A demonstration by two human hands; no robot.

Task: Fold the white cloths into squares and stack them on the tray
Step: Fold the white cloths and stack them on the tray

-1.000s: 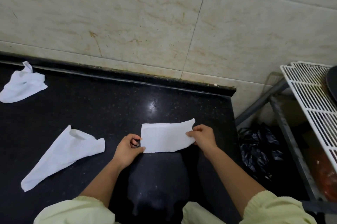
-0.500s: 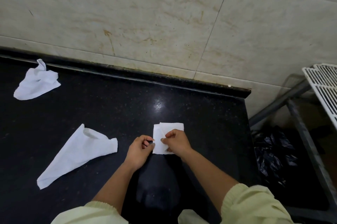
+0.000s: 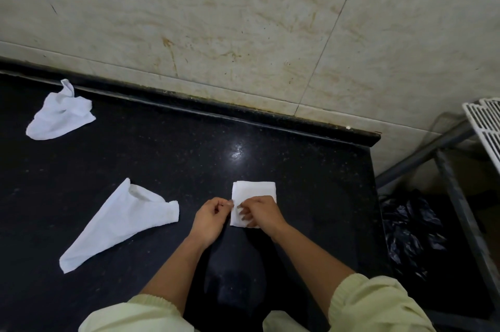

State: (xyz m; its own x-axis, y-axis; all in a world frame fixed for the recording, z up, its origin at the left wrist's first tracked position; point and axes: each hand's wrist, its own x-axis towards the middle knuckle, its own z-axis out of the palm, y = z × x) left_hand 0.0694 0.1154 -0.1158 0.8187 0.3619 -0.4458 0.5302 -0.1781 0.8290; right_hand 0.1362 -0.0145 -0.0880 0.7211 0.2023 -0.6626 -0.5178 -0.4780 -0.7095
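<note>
A small white cloth (image 3: 254, 192), folded to a near square, lies flat on the black counter (image 3: 162, 164). My left hand (image 3: 209, 219) pinches its left edge with thumb and fingertips. My right hand (image 3: 259, 212) lies on the cloth's near half, its fingers curled at the same left edge. A second white cloth (image 3: 119, 220), loosely folded into a long triangle, lies to the left. A third, crumpled white cloth (image 3: 61, 115) sits at the far left near the wall. No tray is in view.
The counter ends at a raised black lip (image 3: 270, 119) below the tiled wall (image 3: 243, 20) and drops off on the right. Past that edge are a black plastic bag (image 3: 408, 231), a grey metal frame (image 3: 457, 212) and a white wire rack (image 3: 487, 126).
The long strip of cloth has been folded over from the right into a small square. My right hand moved left onto the cloth, meeting my left hand at the left edge.
</note>
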